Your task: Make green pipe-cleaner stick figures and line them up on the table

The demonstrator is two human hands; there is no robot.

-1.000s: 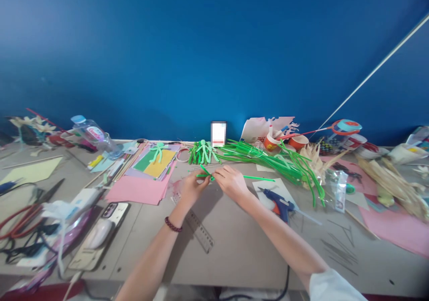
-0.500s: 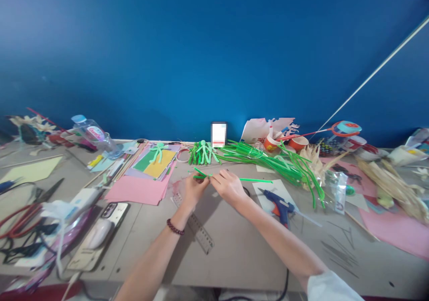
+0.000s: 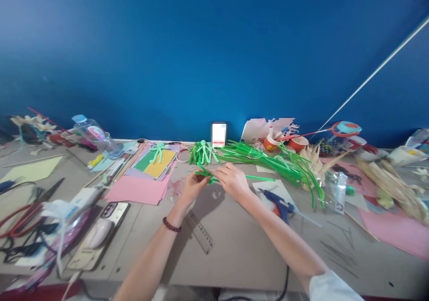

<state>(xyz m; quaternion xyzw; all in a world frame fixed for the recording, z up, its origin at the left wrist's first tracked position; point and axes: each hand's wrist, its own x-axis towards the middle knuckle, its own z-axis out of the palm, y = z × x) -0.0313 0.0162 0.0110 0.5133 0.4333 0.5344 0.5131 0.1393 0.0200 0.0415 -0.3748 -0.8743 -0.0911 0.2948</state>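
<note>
Between my two hands, above the middle of the table, is a bright green pipe cleaner (image 3: pixel 260 178). My left hand (image 3: pixel 195 185) pinches its bent, twisted end, where short green tips stick up past the fingers. My right hand (image 3: pixel 232 181) grips it close beside the left, and a straight length runs out to the right beyond the knuckles. The exact twist is partly hidden by my fingers. Behind my hands stand small green pipe cleaner figures (image 3: pixel 203 152). A bundle of green pipe cleaners (image 3: pixel 268 160) lies to their right.
A metal ruler (image 3: pixel 201 235) lies below my left hand. To the right is a blue glue gun (image 3: pixel 281 202) on white paper. Pink paper (image 3: pixel 137 190), a phone (image 3: pixel 115 214) with a white mouse (image 3: pixel 99 233) and scissors (image 3: pixel 27 216) are leftward. A propped phone (image 3: pixel 219 134) stands at the back.
My hands have moved slightly apart, the right one a little up and rightward. More of the twisted green end shows between them.
</note>
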